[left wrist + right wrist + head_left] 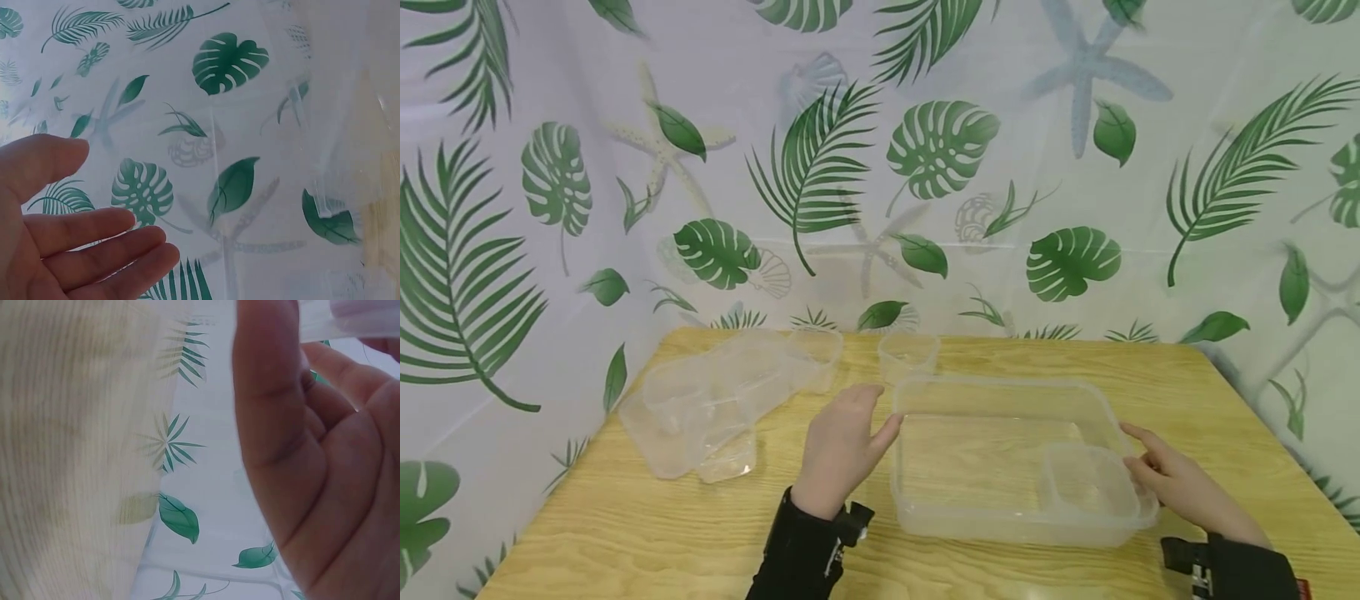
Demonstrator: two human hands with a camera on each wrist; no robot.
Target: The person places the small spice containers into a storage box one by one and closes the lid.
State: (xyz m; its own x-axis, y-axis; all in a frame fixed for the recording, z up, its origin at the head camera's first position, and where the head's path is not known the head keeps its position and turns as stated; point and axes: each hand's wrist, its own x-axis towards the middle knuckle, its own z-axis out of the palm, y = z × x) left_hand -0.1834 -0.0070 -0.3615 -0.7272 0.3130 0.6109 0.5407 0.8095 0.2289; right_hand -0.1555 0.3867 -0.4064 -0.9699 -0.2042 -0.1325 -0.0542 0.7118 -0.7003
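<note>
A large clear plastic container (992,529) stands on the table. Inside its front right corner lies a small clear container (1093,483). My left hand (844,446) hovers just left of the large container with nothing in its grasp; in the left wrist view its fingers (103,232) are spread apart from the thumb. At the opposite side my right hand (1187,492) grips the large container's wall, thumb over the rim beside the small container. The right wrist view shows the thumb (269,387) up against a translucent plastic edge.
On the left of the wood-grain table (625,542), several clear containers and flat pieces (700,400) lie in an overlapping cluster. Two clear cups stand near the back edge, one (816,354) beside the cluster, another (908,354) behind the large container. A leaf-patterned cloth (970,275) hangs behind.
</note>
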